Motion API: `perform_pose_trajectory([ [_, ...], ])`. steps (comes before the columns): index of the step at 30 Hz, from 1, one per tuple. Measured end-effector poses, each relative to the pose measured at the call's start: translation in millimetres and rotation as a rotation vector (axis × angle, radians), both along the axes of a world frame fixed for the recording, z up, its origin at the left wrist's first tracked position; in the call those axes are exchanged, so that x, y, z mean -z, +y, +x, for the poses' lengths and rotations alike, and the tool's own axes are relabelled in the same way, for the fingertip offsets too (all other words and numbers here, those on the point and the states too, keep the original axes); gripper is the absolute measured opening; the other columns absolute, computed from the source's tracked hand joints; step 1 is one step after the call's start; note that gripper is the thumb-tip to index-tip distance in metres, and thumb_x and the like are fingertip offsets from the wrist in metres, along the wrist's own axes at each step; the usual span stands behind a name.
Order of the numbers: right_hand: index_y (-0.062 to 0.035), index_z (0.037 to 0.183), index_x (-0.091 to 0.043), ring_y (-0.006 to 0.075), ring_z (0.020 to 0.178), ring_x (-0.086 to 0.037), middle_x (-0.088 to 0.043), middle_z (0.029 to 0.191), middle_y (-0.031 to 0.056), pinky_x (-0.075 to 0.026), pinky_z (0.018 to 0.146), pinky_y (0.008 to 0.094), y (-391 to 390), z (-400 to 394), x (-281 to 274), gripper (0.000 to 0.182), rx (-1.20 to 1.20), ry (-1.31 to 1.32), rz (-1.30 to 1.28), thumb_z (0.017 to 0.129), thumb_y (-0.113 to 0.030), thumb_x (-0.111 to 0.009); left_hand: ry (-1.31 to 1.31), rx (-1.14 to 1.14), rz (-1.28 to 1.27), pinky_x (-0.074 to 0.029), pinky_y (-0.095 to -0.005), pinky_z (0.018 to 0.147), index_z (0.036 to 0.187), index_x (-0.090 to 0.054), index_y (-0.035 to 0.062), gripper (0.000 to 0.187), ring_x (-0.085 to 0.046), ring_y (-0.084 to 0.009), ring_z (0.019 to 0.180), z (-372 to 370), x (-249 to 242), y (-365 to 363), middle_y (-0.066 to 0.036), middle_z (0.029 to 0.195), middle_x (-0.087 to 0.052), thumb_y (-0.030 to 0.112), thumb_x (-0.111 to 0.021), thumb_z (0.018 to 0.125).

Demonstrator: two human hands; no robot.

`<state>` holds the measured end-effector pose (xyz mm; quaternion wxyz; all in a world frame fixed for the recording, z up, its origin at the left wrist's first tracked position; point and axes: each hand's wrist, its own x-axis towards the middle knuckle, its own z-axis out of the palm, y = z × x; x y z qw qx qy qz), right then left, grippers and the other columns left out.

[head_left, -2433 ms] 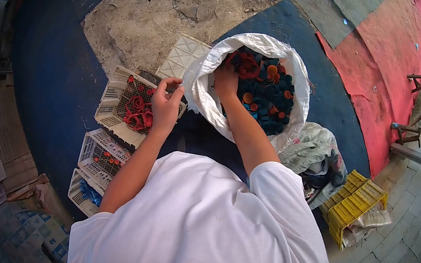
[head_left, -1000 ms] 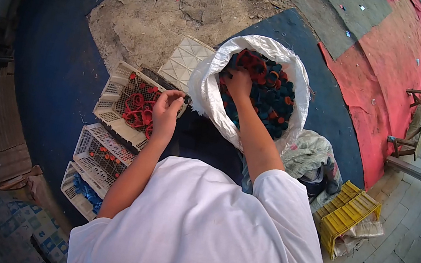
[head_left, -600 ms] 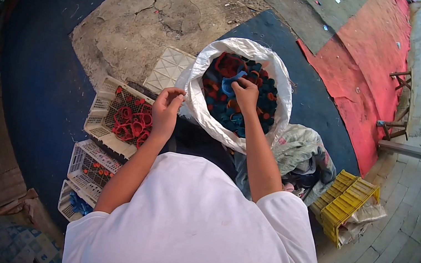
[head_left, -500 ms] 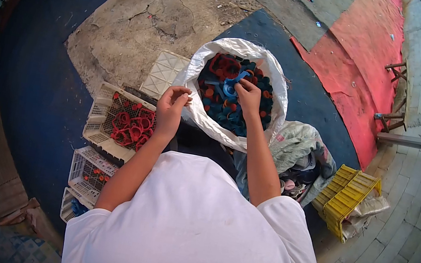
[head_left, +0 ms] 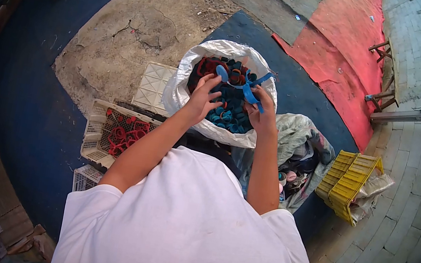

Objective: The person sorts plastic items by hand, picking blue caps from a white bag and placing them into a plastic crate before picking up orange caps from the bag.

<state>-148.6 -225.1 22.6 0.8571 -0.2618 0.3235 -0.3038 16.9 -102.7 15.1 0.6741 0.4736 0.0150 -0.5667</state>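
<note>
Nearest on the left, the white slotted plastic crate already holds a layer of red plastic rings, so some sorting looks done. Just beyond it, the open white woven sack is still nearly full of dark teal, red and orange plastic caps, so most of the work seems left. Over the sack's mouth, the left hand and right hand both pinch a bright blue plastic strap piece, fingers closed on it. It is thin, bent and looped, stretched between the two hands above the caps.
</note>
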Motion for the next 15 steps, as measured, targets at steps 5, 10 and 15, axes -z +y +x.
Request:
perform_pose_trajectory([
  [5,-0.0001,0.114,-0.070,0.0087,0.067,-0.067,-0.072,0.091,0.0017,-0.046,0.053,0.0208,20,5,-18,0.021,-0.078,0.245,-0.086,0.093,-0.007,-0.069,0.279,-0.218,-0.117,-0.059,-0.0505,0.087,0.127,-0.046,0.0114,0.065,-0.063,-0.0288,0.105,-2,19,-24,-0.011,0.122,-0.049,0.049,-0.080,0.086],
  [10,-0.0025,0.114,-0.074,0.0058,0.070,-0.067,-0.075,0.091,0.0027,-0.046,0.053,0.0204,33,1,-14,0.022,-0.213,0.315,-0.298,0.093,-0.008,-0.072,0.360,-0.298,-0.046,-0.058,-0.0396,0.078,0.106,-0.057,0.0091,0.041,-0.063,-0.0234,0.088,2,44,-28,-0.005,0.092,-0.058,0.047,-0.069,0.094],
  [15,-0.0052,0.113,-0.077,0.0021,0.062,-0.057,-0.073,0.087,0.0004,-0.039,0.050,0.0190,30,-1,-21,0.020,0.015,0.393,-0.391,0.093,-0.010,-0.072,0.487,-0.270,-0.183,-0.047,-0.0320,0.067,0.098,-0.059,0.0065,0.041,-0.052,-0.0175,0.071,21,67,-14,-0.005,0.083,-0.057,0.046,-0.046,0.100],
])
